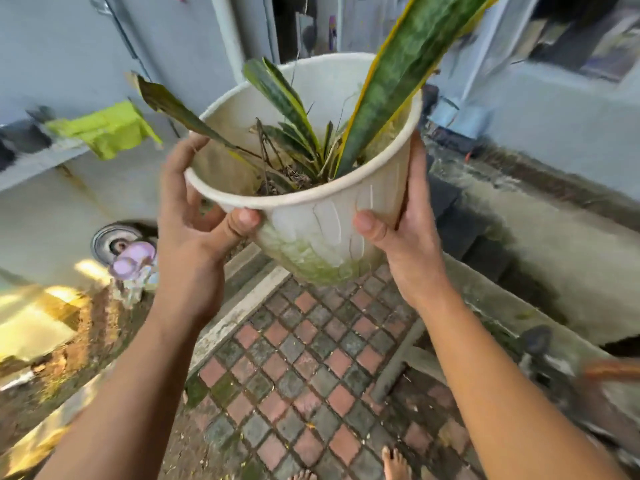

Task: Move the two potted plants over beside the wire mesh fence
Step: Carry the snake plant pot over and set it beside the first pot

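Observation:
A white plastic pot (311, 233) with green algae on its lower wall hangs in the air at chest height, tilted toward me. Inside grows a snake plant (391, 88) with long green, yellow-edged leaves. My left hand (194, 216) grips the pot's left side, thumb pressed on the front wall. Around the right side wraps my right hand (401, 223), its thumb also on the front. No second potted plant and no wire mesh fence are visible.
Below lies a chequered red and grey paver floor (304, 358) with a concrete kerb (239, 306) on the left. A mossy concrete ledge (540, 237) runs along the right. A yellow-green cloth (107, 128) hangs at left. My bare toes (394, 462) show at the bottom.

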The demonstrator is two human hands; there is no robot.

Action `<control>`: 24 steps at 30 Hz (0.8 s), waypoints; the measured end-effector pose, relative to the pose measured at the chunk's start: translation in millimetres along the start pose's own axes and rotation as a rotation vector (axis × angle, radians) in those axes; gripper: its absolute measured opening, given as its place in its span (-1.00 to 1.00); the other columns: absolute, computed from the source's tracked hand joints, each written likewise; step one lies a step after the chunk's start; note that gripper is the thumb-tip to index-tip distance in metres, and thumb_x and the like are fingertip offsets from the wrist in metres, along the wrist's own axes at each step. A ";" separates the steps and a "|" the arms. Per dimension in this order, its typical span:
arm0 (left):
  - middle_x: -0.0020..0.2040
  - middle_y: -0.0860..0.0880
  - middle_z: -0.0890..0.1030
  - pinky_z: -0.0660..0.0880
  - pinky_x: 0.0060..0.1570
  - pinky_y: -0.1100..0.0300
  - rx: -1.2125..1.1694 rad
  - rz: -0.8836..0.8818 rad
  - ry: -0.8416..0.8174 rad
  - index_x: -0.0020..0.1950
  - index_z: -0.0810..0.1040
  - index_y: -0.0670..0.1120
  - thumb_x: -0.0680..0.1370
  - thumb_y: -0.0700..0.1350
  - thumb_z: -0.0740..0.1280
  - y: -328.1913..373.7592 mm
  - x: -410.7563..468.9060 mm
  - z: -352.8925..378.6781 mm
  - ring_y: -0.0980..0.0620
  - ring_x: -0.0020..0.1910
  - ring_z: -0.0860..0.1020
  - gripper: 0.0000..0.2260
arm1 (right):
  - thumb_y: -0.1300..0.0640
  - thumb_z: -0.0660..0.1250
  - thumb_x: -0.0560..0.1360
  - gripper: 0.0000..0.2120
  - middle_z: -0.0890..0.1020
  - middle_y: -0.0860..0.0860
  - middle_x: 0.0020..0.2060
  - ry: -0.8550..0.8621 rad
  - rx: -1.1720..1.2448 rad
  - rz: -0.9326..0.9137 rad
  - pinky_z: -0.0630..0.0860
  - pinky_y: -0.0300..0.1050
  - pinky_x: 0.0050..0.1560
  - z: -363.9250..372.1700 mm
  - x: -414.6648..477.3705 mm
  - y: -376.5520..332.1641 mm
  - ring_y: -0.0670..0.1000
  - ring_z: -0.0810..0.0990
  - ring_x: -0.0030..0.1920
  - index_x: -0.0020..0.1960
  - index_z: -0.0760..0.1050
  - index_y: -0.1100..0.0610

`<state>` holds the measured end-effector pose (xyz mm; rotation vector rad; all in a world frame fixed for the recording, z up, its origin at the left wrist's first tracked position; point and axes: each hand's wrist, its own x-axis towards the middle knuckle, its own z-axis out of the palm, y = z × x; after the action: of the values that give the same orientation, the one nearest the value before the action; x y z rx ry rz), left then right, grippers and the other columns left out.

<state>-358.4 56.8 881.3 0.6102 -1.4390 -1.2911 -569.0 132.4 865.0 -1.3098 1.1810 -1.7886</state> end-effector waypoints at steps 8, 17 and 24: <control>0.28 0.03 0.61 0.55 0.21 0.30 -0.245 0.031 -0.407 0.53 0.28 -0.06 0.32 0.33 0.62 40.3 -3.2 75.4 0.17 0.21 0.62 -0.03 | -0.41 0.63 0.16 0.01 0.28 0.10 0.63 0.577 -0.237 -0.173 0.32 0.34 0.58 -20.4 -89.2 -96.1 0.18 0.30 0.63 0.51 0.24 -0.40; 0.28 0.21 0.68 0.68 0.18 0.11 -0.479 0.036 -0.848 0.42 0.42 0.23 0.30 0.39 0.61 108.6 -79.0 198.7 0.10 0.27 0.66 -0.23 | -0.48 0.62 0.08 0.07 0.31 -0.03 0.58 1.094 -0.489 -0.284 0.40 0.31 0.53 -41.2 -239.6 -218.6 0.10 0.33 0.61 0.51 0.27 -0.43; 0.34 0.21 0.67 0.62 0.21 -0.14 -0.651 0.062 -1.187 0.44 0.37 0.16 0.36 0.38 0.57 171.4 -190.1 302.5 -0.05 0.39 0.62 -0.24 | -0.45 0.62 0.14 0.08 0.34 -0.02 0.59 1.402 -0.703 -0.408 0.35 0.28 0.57 -56.3 -372.1 -302.0 0.09 0.32 0.62 0.57 0.26 -0.31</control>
<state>-530.5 388.1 1014.0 -0.7776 -1.7139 -2.0633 -497.4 593.6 987.7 -0.3951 2.5618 -2.8447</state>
